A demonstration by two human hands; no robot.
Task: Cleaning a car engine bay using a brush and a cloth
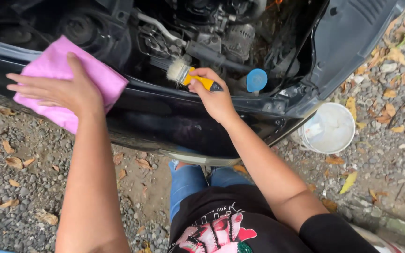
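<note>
Left hand (64,89): laid flat, fingers (24,86) spread open, palm pressing a pink cloth (99,77) onto the glossy black car panel (165,117) at far left. Right hand (214,96): fingers closed around the yellow handle of a paintbrush (191,76), pale bristles pointing left and far, into the open engine bay (202,33). Cloth: folded, lying on the panel edge, partly covered by the left hand. Engine bay: hoses, metal parts, dark housings; round blue cap (257,79) just right of the brush. White bucket (330,129): standing on the ground at right, near the car's corner, well apart from both hands. Ground: grey gravel (19,187) strewn with dry leaves (394,56). Near edge: blue jeans and a black printed shirt, below the panel.
</note>
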